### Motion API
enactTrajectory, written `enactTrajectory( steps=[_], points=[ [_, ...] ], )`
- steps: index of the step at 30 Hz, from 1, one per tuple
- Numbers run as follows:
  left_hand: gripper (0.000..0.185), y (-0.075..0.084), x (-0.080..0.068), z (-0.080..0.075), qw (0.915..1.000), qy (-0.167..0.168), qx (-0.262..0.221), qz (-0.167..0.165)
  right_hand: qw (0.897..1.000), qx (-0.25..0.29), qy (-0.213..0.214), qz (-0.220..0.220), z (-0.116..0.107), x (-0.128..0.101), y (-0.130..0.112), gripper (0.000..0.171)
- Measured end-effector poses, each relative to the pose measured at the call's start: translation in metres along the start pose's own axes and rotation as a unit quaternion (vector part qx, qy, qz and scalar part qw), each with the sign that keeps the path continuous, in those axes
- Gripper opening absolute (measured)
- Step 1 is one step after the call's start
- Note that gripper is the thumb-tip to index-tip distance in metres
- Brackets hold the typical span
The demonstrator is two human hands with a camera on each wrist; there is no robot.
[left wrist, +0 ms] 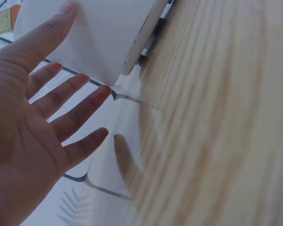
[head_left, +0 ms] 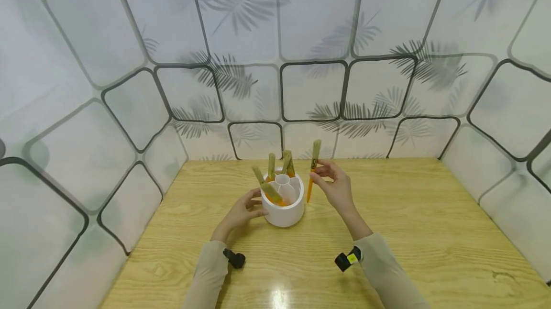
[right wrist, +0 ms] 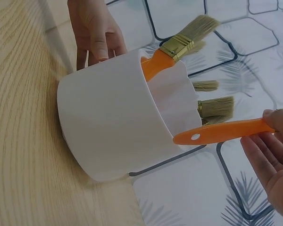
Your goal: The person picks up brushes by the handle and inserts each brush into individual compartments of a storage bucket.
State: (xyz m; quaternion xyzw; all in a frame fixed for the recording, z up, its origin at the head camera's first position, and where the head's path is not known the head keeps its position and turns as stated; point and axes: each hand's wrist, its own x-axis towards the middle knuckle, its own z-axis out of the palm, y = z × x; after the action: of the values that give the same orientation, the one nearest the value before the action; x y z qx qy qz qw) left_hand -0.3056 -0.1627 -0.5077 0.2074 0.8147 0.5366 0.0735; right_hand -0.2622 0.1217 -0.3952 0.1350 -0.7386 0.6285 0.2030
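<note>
A round white holder (head_left: 284, 216) with inner dividers stands on the table. Several paintbrushes (right wrist: 175, 46) with orange handles, gold ferrules and pale bristles stand in it, bristles up. My left hand (head_left: 240, 214) is at the holder's left side, its thumb (left wrist: 47, 35) against the white wall and its other fingers extended. On the other side, my right hand (head_left: 337, 190) pinches a paintbrush (head_left: 310, 185) between thumb and fingers, bristles up. Its orange handle (right wrist: 226, 131) points down, and in the right wrist view the handle's end overlaps the holder's rim.
The light wood table (head_left: 413, 223) reaches back to a wall covering (head_left: 310, 91) with rounded frames and grey leaves. Both wrists carry small black cameras, one on the left (head_left: 234, 258) and one on the right (head_left: 344, 260).
</note>
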Motion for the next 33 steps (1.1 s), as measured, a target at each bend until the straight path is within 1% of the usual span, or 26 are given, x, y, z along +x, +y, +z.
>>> enactTrajectory(
  steps=[4,6,7,11,13,14,24,33],
  points=[
    [0.074,-0.001,0.001,0.0,1.0,-0.001,-0.006,-0.004,1.0,0.007,0.006,0.0,0.001,0.0,0.001,0.036],
    [0.074,0.007,-0.002,0.0,0.9999,-0.007,-0.012,-0.002,1.0,0.009,0.009,0.001,0.002,0.0,0.0,0.037],
    [0.074,0.007,-0.002,0.0,0.9999,-0.008,-0.013,0.0,1.0,0.011,0.011,0.0,0.002,0.0,0.0,0.037],
    [0.073,0.006,-0.001,0.0,0.9999,-0.008,-0.008,0.006,1.0,0.017,0.012,-0.01,0.003,0.0,0.0,0.037],
    [0.073,-0.003,0.002,0.001,0.9999,-0.001,-0.004,0.01,1.0,0.02,0.012,-0.015,0.004,0.0,0.0,0.037],
    [0.073,-0.004,0.003,0.001,0.9999,-0.001,-0.003,0.01,1.0,0.02,0.013,-0.016,0.004,-0.001,-0.001,0.037],
    [0.073,-0.004,0.002,0.0,0.9999,-0.002,-0.006,0.011,0.999,0.02,0.017,-0.019,0.007,-0.002,-0.002,0.036],
    [0.074,-0.004,0.003,0.0,0.9999,-0.003,0.0,0.01,1.0,0.012,0.008,-0.023,0.011,-0.002,0.0,0.035]
  ],
)
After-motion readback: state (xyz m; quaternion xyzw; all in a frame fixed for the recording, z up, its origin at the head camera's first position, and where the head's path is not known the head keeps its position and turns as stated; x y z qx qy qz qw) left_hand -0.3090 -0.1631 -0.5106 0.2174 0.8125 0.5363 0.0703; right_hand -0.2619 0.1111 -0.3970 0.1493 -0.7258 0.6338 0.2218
